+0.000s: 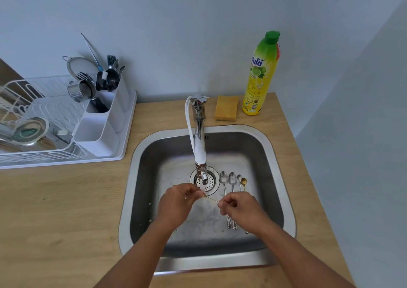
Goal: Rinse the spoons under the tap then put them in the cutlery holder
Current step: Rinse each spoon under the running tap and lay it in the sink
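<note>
Over the steel sink (pixel 275 155), my left hand (pixel 178 201) and my right hand (pixel 240 206) hold one thin gold spoon (pixel 211 199) between them, just below the tap spout (pixel 203 176). The left fingers pinch its bowl end under the spout; the right fingers pinch its handle. Water flow is hard to make out. Several more spoons (pixel 231 184) lie side by side on the sink floor, right of the drain strainer (pixel 210 183), partly hidden by my right hand. The white cutlery holder (pixel 99 131) stands in the dish rack at left, with forks and utensils in its far compartments.
A white wire dish rack (pixel 33 120) on a tray holds a lid, a steel cup and a strainer. A yellow sponge (pixel 226 108) and a yellow-green dish soap bottle (pixel 262 76) stand behind the sink. Wooden counter (pixel 66 210) spreads to the left; a wall lies on the right.
</note>
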Tool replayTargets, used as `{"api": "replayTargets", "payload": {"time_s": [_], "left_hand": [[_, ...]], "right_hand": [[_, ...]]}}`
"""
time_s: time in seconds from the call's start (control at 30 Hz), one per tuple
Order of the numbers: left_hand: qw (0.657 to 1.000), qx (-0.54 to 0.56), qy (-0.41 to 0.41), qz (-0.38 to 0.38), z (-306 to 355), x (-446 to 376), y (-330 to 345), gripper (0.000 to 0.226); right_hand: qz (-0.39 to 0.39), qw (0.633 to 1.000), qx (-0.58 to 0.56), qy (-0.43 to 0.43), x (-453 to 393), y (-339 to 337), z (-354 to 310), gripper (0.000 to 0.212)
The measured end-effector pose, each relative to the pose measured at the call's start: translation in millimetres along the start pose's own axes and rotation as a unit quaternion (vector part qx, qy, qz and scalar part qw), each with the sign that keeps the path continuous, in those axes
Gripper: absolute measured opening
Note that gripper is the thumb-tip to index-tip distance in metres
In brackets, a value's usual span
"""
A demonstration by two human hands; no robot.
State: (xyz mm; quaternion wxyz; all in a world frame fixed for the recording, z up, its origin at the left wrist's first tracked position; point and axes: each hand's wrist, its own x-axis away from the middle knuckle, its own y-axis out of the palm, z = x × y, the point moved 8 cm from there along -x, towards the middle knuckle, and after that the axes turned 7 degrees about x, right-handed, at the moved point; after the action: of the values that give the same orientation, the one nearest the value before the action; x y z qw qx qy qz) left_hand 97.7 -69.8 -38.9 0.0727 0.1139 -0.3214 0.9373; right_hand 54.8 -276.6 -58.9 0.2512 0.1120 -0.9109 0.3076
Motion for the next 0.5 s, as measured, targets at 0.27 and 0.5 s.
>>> {"api": "replayTargets", "payload": {"time_s": [0.27, 0.5], "left_hand": [[0.992, -0.105, 0.072, 0.017, 17.7, 4.1, 5.1, 0.010], [0.988, -0.144, 0.061, 0.011, 14.6, -5.0, 4.2, 0.015]], "right_hand": [[0.027, 0.986, 0.157, -0.043, -7.1, -9.6, -25.0, 0.018], [0.047, 0.962, 0.256, -0.081, -16.6, -23.5, -41.2, 0.018]]}}
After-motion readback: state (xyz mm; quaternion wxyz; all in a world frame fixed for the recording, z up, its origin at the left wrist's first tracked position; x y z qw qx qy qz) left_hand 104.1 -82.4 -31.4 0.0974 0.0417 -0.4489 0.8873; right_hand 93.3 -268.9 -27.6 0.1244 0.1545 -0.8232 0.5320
